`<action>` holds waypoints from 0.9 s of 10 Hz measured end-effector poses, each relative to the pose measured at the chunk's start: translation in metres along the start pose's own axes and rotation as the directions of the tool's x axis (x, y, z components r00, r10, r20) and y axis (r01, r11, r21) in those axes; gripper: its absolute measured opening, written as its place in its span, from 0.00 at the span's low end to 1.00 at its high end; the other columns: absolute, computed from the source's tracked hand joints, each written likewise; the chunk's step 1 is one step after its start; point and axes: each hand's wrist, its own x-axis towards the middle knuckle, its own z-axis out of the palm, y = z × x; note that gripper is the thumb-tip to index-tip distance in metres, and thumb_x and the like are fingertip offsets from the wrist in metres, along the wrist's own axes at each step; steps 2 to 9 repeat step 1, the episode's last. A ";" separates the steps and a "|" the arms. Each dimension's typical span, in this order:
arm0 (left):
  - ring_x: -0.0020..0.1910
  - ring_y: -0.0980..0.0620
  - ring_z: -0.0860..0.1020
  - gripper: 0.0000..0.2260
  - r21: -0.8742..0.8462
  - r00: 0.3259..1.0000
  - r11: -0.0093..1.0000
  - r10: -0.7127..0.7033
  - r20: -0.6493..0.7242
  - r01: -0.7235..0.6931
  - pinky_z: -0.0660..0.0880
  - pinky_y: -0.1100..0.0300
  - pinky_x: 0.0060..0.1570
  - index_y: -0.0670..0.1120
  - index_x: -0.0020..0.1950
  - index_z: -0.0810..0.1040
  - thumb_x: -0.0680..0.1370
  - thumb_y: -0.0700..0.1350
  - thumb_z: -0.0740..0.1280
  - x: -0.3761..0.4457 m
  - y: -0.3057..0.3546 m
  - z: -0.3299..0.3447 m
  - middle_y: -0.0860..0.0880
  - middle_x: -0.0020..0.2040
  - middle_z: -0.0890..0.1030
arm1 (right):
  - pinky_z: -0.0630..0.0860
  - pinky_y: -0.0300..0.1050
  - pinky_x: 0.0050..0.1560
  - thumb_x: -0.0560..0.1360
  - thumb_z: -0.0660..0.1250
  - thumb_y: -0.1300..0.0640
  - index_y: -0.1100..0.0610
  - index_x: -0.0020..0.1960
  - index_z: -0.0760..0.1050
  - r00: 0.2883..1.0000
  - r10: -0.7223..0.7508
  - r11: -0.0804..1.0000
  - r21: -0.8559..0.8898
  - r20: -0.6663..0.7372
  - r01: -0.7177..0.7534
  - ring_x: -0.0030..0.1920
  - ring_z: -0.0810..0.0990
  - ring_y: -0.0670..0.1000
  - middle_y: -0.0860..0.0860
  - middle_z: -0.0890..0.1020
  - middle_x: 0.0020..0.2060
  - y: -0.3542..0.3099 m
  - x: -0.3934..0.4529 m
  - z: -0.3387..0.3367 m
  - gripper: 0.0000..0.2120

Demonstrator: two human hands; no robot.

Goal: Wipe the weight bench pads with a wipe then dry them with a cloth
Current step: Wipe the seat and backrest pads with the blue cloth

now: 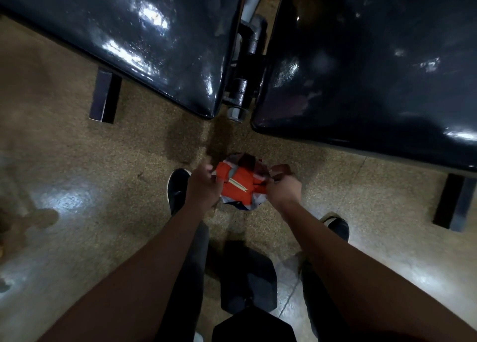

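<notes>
At far left we see the speckled floor (64, 145) with a glossy patch of reflected light, and a dark bench foot (105, 97) standing on it. Above that foot runs the left pad (144, 39), black, shiny and streaked with bright reflections. Below it, our left shoe (177, 189) is planted on the floor. Our left hand (204, 186) has its grip clamped on the left edge of the cloth (236, 186), an orange piece with grey and dark bands, bunched up and held in the air over the floor in front of the bench, touching neither pad. Directly above, the metal hinge (244, 83) fills the gap between the 2 pads. Our right hand (282, 186) pinches the cloth's right edge, fingers closed on it. Farther right lies the right pad (374, 62), equally dark and glossy, with our right shoe (336, 226) below it.
</notes>
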 end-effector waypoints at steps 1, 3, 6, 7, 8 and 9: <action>0.44 0.49 0.79 0.07 0.018 1.000 1.000 0.002 0.018 -0.002 0.72 0.56 0.43 0.47 0.46 0.73 0.80 0.49 0.65 -0.020 0.011 -0.018 0.50 0.43 0.80 | 0.79 0.45 0.45 0.80 0.64 0.56 0.59 0.57 0.82 0.999 0.020 1.000 0.015 0.038 -0.021 0.51 0.83 0.55 0.56 0.84 0.52 -0.002 -0.012 -0.017 0.12; 0.44 0.49 0.79 0.07 0.018 1.000 1.000 0.002 0.018 -0.002 0.72 0.56 0.43 0.47 0.46 0.73 0.80 0.49 0.65 -0.020 0.011 -0.018 0.50 0.43 0.80 | 0.79 0.45 0.45 0.80 0.64 0.56 0.59 0.57 0.82 0.999 0.020 1.000 0.015 0.038 -0.021 0.51 0.83 0.55 0.56 0.84 0.52 -0.002 -0.012 -0.017 0.12; 0.44 0.49 0.79 0.07 0.018 1.000 1.000 0.002 0.018 -0.002 0.72 0.56 0.43 0.47 0.46 0.73 0.80 0.49 0.65 -0.020 0.011 -0.018 0.50 0.43 0.80 | 0.79 0.45 0.45 0.80 0.64 0.56 0.59 0.57 0.82 0.999 0.020 1.000 0.015 0.038 -0.021 0.51 0.83 0.55 0.56 0.84 0.52 -0.002 -0.012 -0.017 0.12; 0.44 0.49 0.79 0.07 0.018 1.000 1.000 0.002 0.018 -0.002 0.72 0.56 0.43 0.47 0.46 0.73 0.80 0.49 0.65 -0.020 0.011 -0.018 0.50 0.43 0.80 | 0.79 0.45 0.45 0.80 0.64 0.56 0.59 0.57 0.82 0.999 0.020 1.000 0.015 0.038 -0.021 0.51 0.83 0.55 0.56 0.84 0.52 -0.002 -0.012 -0.017 0.12; 0.44 0.49 0.79 0.07 0.018 1.000 1.000 0.002 0.018 -0.002 0.72 0.56 0.43 0.47 0.46 0.73 0.80 0.49 0.65 -0.020 0.011 -0.018 0.50 0.43 0.80 | 0.79 0.45 0.45 0.80 0.64 0.56 0.59 0.57 0.82 0.999 0.020 1.000 0.015 0.038 -0.021 0.51 0.83 0.55 0.56 0.84 0.52 -0.002 -0.012 -0.017 0.12; 0.44 0.49 0.79 0.07 0.018 1.000 1.000 0.002 0.018 -0.002 0.72 0.56 0.43 0.47 0.46 0.73 0.80 0.49 0.65 -0.020 0.011 -0.018 0.50 0.43 0.80 | 0.79 0.45 0.45 0.80 0.64 0.56 0.59 0.57 0.82 0.999 0.020 1.000 0.015 0.038 -0.021 0.51 0.83 0.55 0.56 0.84 0.52 -0.002 -0.012 -0.017 0.12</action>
